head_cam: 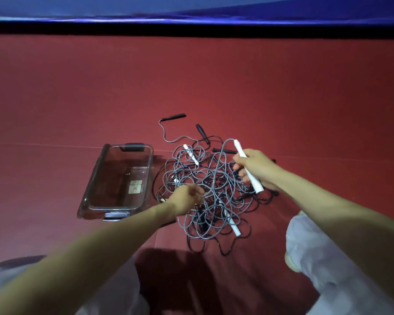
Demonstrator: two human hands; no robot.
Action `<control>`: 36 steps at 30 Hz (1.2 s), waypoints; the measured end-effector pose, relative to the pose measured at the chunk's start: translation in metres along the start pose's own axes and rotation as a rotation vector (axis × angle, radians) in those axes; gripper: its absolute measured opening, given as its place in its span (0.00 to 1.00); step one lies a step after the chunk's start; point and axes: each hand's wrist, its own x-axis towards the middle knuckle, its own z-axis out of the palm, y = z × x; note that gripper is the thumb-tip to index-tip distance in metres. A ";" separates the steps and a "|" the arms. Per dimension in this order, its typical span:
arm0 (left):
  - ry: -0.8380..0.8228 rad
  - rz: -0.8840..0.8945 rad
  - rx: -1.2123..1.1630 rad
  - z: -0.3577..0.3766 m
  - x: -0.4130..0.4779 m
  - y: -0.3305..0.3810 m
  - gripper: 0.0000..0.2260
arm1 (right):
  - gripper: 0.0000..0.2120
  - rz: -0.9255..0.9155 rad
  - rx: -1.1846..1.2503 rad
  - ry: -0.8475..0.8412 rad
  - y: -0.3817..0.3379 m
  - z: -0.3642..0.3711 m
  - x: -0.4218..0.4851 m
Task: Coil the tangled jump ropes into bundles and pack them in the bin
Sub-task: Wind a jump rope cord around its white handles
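A tangled heap of grey and black jump ropes [210, 192] lies on the red floor in front of me. My right hand [257, 167] grips a white handle [239, 147] lifted over the heap's right side, its grey cord looping off the far tip. My left hand [187, 200] pinches a grey cord at the heap's left edge. More white handles lie at the heap's far left [190, 153] and near side [233, 226]. Black handles [174, 117] stick out at the back. The clear plastic bin [93, 176] stands left of the heap, with only a small tag inside.
The red floor mat [305, 98] stretches all around, with a seam running behind the bin. A dark strip and a blue wall pad [191, 12] close off the far end. My knees in light trousers [323, 258] frame the bottom corners.
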 end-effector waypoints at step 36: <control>0.474 -0.062 0.348 0.002 0.147 -0.103 0.16 | 0.05 -0.052 -0.257 -0.117 0.145 0.088 0.142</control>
